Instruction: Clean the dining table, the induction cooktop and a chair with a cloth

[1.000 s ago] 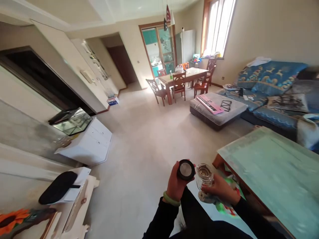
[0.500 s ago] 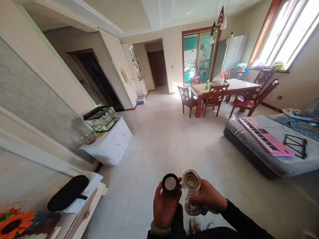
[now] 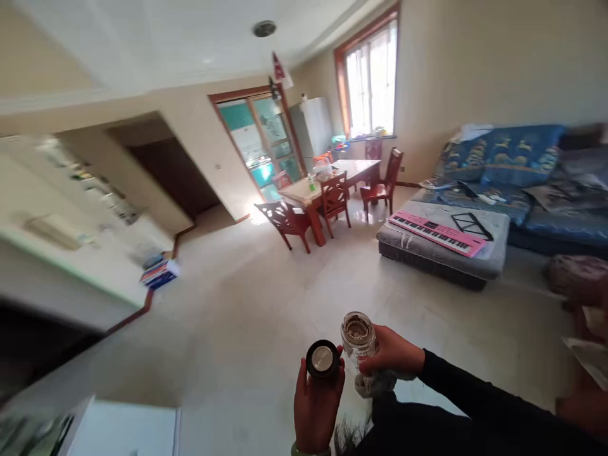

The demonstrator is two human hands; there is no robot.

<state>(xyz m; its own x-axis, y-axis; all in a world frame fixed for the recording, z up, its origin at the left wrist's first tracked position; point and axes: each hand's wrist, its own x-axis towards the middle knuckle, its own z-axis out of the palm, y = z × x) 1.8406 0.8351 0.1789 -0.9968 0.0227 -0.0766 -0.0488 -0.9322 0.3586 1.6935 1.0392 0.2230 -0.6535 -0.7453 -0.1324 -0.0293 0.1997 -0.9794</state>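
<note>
My left hand (image 3: 317,405) is closed around a round black lid (image 3: 322,359) with a silvery disc in its middle facing up. Beside it, my right hand (image 3: 394,352) grips a clear glass bottle (image 3: 357,342) by its side. The bottle's mouth is uncovered, and a metal strainer (image 3: 357,328) shows inside the neck. A greyish cloth-like bundle (image 3: 375,384) hangs under the bottle and right hand; what it is I cannot make out. Lid and bottle are held close side by side, above the floor.
Pale tiled floor (image 3: 266,316) stretches ahead. A dining table (image 3: 304,192) with several chairs stands at the back. To the right, a grey ottoman (image 3: 427,266) bears a pink keyboard (image 3: 437,233), before a blue sofa (image 3: 522,158). A white cabinet (image 3: 128,424) is at lower left.
My view has swung to the right, bringing the sofa into sight and the fish tank mostly out. Both hands keep hold of the lid and bottle, close together.
</note>
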